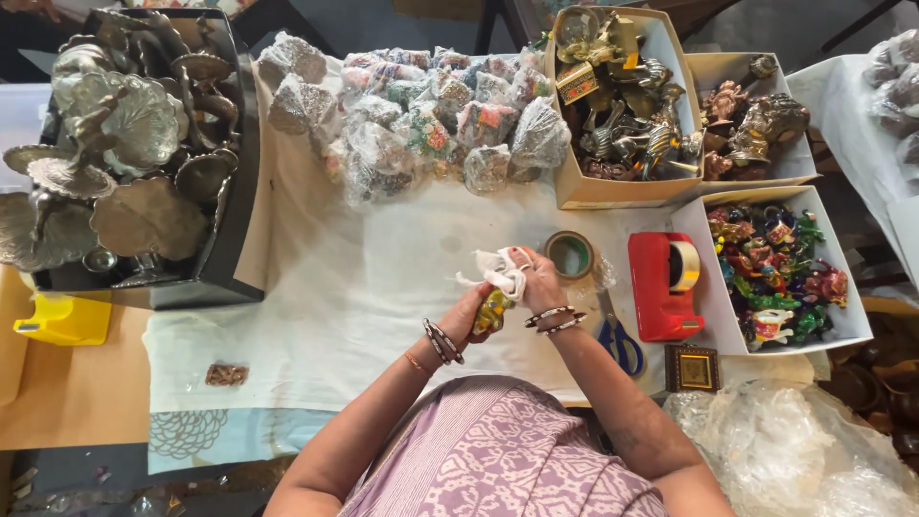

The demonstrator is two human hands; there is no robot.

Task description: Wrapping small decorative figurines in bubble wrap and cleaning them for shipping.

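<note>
Both hands (503, 292) closed around small figurine (493, 311) in white wrap, cloth-covered table (354, 287), cardboard boxes (613, 105) behind

A small figurine (492, 312), painted yellow with spots of green and red, sits upright between the two hands above the white-covered bench. A crumpled white wrap (498, 270) covers its top half and bunches out to the left; only its lower part shows, and its shape cannot be made out.
</note>
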